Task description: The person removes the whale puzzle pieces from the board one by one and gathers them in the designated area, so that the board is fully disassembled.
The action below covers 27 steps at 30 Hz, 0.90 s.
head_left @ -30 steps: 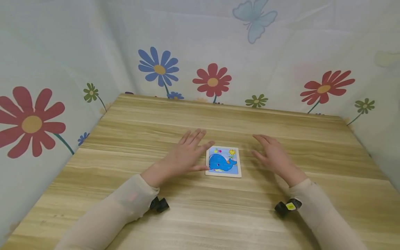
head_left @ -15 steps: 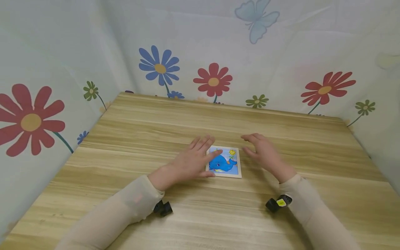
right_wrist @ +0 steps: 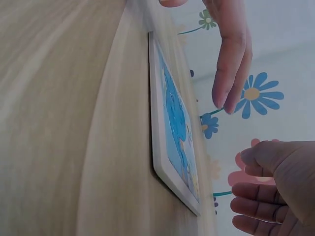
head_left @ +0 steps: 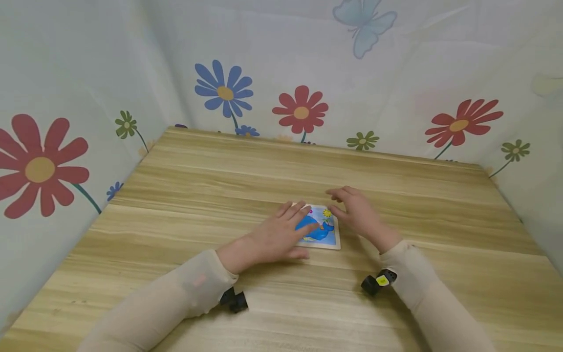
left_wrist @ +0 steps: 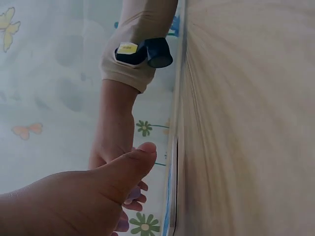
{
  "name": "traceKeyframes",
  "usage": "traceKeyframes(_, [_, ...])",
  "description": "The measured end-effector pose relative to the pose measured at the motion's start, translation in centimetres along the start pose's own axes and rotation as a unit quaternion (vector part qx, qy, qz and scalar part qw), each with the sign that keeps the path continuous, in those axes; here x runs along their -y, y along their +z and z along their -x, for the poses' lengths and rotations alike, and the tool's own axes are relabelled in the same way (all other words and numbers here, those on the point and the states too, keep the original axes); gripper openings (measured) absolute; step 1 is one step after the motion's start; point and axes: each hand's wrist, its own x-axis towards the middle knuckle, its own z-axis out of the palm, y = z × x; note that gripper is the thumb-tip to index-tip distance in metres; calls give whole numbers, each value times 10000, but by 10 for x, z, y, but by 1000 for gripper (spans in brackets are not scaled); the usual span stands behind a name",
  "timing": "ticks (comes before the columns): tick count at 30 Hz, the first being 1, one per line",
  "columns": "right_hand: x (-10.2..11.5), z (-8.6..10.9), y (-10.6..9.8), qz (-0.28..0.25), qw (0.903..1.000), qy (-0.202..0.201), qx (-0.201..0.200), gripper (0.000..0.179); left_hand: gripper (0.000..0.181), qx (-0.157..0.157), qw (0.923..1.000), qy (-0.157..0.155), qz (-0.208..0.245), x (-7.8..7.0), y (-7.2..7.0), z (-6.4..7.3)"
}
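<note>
A thin square picture board (head_left: 323, 238) with a blue whale and a pale border lies flat on the table. My left hand (head_left: 274, 237) hovers over its left side, fingers spread and hiding part of the whale. At the upper right corner, my right hand (head_left: 358, 212) hangs with slightly bent fingers and holds nothing. In the right wrist view the picture board (right_wrist: 172, 128) lies below both hands, with a gap under the fingers of my left hand (right_wrist: 231, 54). My right hand (right_wrist: 290, 187) shows at the lower right there. The left wrist view shows the board (left_wrist: 172, 191) edge-on.
The wood-grain table (head_left: 246, 166) spreads around the board, its far edge meeting a white cloth (head_left: 281, 44) printed with flowers and a butterfly. A small black camera (head_left: 235, 299) sits on the left wrist, and another camera (head_left: 374, 283) on the right.
Both hands have moved inward: the left one rightward over the board, the right one leftward to its upper corner. The board stays where it was.
</note>
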Motion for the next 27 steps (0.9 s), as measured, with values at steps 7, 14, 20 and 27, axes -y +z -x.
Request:
traceKeyframes(7, [7,-7,9,-25,9998,-58,166,36,69,58,9997,192,-135,-6,7,-1])
traceKeyframes(14, [16,-13,18,-38,9994,-171,298,37,68,81,9998,198,-54,-8,11,1])
traceKeyframes(20, [19,-15,23,-91,9993,-158,333,34,66,112,9996,248,8,-10,12,3])
traceKeyframes(27, [22,-18,29,-78,9990,-328,286,30,68,276,9991,298,106,-11,14,3])
